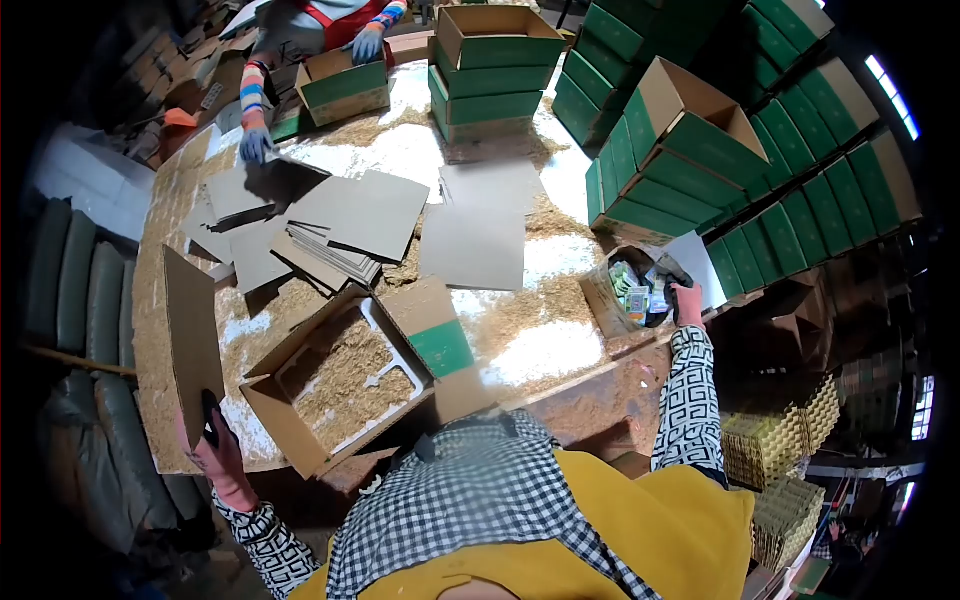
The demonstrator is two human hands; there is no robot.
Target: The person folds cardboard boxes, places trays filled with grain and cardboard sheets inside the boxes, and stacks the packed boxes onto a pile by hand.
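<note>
My left hand (218, 455), in a pink glove with dark fingers, grips the lower edge of an upright cardboard flap (190, 330). That flap stands at the left side of an open cardboard box (285, 425). Inside the box, loose shavings (350, 385) lie over a white insert (400, 392) with cut-outs. On the right, my right hand (687, 303), gloved the same way, reaches into a small carton (603, 300) of small printed packets (636, 300). Its dark fingers are curled among them; what they hold I cannot tell.
Grey cardboard sheets (473, 245) lie on the shavings-strewn table (545, 355). Green boxes (500, 80) are stacked at the back, with more (660, 150) at right. Across the table, another person's gloved hands (256, 145) handle a sheet and a box. Moulded trays (770, 430) stand at lower right.
</note>
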